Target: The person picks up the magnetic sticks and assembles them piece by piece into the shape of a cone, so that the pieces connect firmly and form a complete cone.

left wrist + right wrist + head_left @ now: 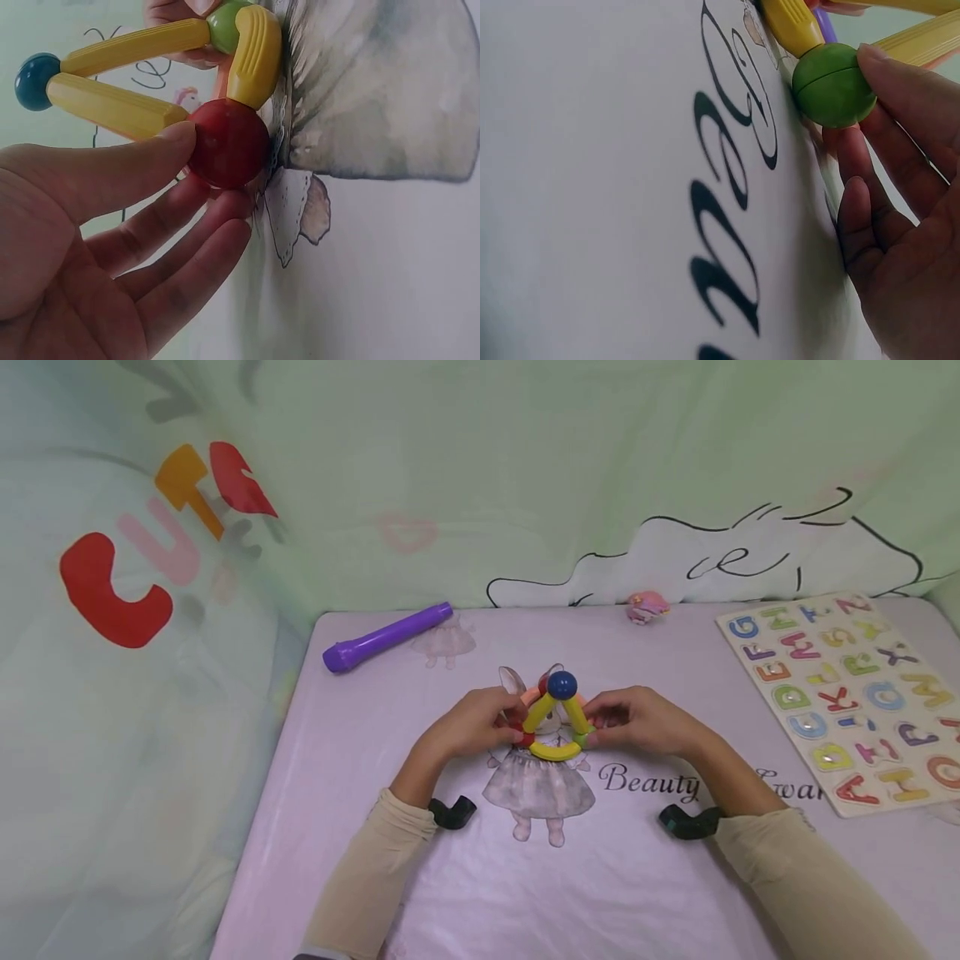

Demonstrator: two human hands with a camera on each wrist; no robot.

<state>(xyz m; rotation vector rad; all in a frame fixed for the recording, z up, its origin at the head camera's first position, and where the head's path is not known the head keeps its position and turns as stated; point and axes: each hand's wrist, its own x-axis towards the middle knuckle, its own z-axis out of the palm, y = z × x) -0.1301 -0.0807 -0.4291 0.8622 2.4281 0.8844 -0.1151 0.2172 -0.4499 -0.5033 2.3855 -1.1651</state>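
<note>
A toy frame of balls and rods stands on the table in the middle of the head view. Its blue ball (pixel 562 685) tops two straight yellow rods (pixel 538 715) that slope down to a red ball (pixel 229 144) and a green ball (pixel 835 85). Between those two balls runs a curved yellow rod (pixel 555 752); orange pieces show partly behind. My left hand (pixel 480 718) pinches the red ball between thumb and fingers. On the other side, my right hand (pixel 645 720) holds the green ball the same way, thumb on its upper side.
A purple toy microphone (pixel 386 637) lies at the back left. Toward the back edge sits a small pink toy (pixel 647 607). A wooden alphabet board (pixel 813 724) with coloured letters covers the right side. Printed fabric (pixel 450 485) hangs behind the table.
</note>
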